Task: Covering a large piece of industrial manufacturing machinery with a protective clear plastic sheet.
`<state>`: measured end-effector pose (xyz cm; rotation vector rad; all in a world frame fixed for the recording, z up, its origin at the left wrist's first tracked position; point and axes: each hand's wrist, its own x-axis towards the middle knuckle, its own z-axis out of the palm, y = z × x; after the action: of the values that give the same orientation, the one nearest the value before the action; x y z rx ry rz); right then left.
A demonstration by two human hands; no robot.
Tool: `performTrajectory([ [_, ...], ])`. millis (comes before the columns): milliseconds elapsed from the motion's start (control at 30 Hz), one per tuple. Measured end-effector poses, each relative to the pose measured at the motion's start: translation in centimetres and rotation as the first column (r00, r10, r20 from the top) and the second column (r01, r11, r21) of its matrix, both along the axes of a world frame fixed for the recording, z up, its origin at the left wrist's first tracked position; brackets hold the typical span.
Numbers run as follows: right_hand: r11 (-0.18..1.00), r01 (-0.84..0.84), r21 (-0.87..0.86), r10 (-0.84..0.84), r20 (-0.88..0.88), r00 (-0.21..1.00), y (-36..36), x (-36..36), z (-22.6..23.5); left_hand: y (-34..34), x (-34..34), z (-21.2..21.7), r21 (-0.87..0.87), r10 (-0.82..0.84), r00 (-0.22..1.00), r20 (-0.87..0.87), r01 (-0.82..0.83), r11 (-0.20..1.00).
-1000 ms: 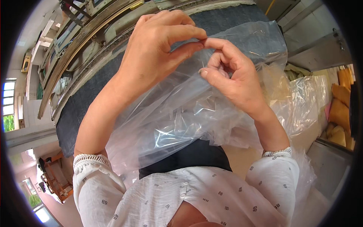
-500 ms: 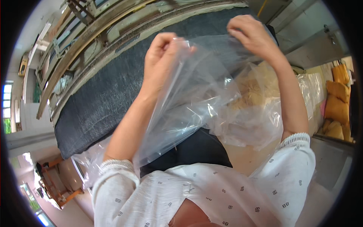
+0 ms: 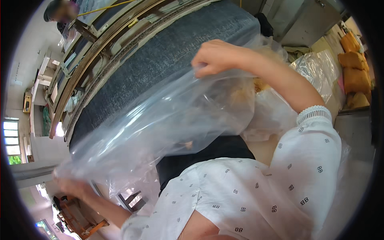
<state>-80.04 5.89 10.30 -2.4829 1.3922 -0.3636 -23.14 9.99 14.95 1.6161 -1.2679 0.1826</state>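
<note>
A clear plastic sheet (image 3: pixel 160 116) is stretched between my two hands, slanting across the front of a dark padded surface (image 3: pixel 136 72). My right hand (image 3: pixel 216 58) is closed on the sheet's upper edge, near the middle of that surface. Far out at the lower left, my left hand (image 3: pixel 70 182) is at the sheet's other end; motion smears its fingers, so its grip does not show. Below the sheet, part of my black garment (image 3: pixel 208 150) shows.
Beyond the dark surface runs a long wooden frame (image 3: pixel 76 76) with metal parts. A person (image 3: pixel 60 12) is at the far upper left. Crumpled clear plastic (image 3: pixel 316 72) and tan-orange stacked pieces (image 3: pixel 354 68) lie at right. A wooden rack (image 3: pixel 78 218) stands at lower left.
My left hand has swept down and left, drawing the plastic sheet out wide. My right hand has moved left and lower, now closed on the edge. The view has shifted, and a person appears.
</note>
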Motion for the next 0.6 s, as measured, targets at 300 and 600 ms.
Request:
performTrajectory([
  [300,0.801,0.595,0.067,-0.256,-0.860,0.442,5.7,-17.8,-2.7,0.0,33.3,-0.4,0.147,0.395,0.668,0.630,-0.602,0.785],
  [600,0.410,0.718,-0.562,-0.815,-0.580,0.011,1.4,-32.5,7.9,-18.5,31.6,-18.7,0.148,0.178,0.952,0.250,-0.219,0.965],
])
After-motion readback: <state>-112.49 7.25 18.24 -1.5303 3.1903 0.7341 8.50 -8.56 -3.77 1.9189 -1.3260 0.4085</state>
